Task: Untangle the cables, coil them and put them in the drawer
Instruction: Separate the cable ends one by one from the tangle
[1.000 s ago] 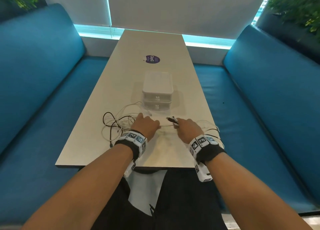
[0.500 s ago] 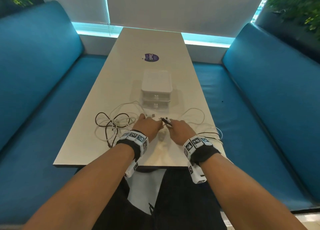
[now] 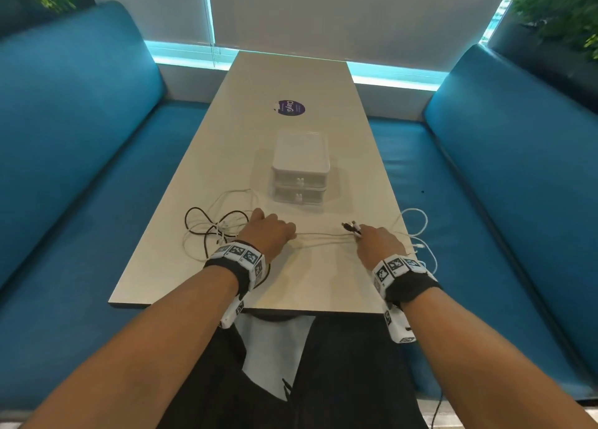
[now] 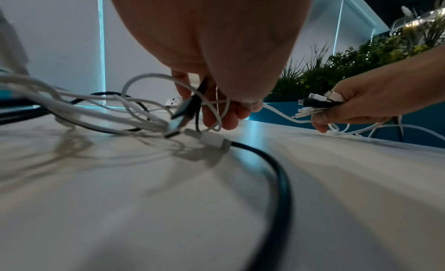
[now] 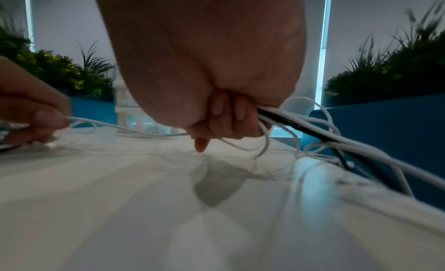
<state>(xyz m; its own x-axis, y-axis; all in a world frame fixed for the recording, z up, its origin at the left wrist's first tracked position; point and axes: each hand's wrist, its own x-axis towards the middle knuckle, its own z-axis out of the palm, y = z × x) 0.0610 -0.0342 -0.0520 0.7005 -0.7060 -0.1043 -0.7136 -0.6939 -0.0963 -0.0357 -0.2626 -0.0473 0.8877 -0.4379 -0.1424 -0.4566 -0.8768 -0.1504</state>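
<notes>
A tangle of white and black cables (image 3: 213,229) lies on the table's near left. My left hand (image 3: 270,234) sits beside it, fingers curled round white and black cables (image 4: 211,107). White cables (image 3: 323,236) run taut from it to my right hand (image 3: 377,245), which grips a bundle of cable ends with the plugs (image 3: 351,227) sticking out; the plugs (image 4: 315,104) show clearly in the left wrist view. Behind that hand the cables (image 5: 337,140) trail off over the table's right edge. A white two-drawer box (image 3: 301,169), both drawers closed, stands just beyond the hands.
The long pale table (image 3: 291,79) has a purple round sticker (image 3: 291,107) past the box. Blue benches (image 3: 81,169) flank both sides. White cable loops (image 3: 415,224) lie near the right edge. Plants (image 3: 563,17) stand behind the benches.
My hands, close together half a second ago, have pulled apart: the right hand moved right with the plug bundle, stretching white cables taut between them. The left tangle has tightened.
</notes>
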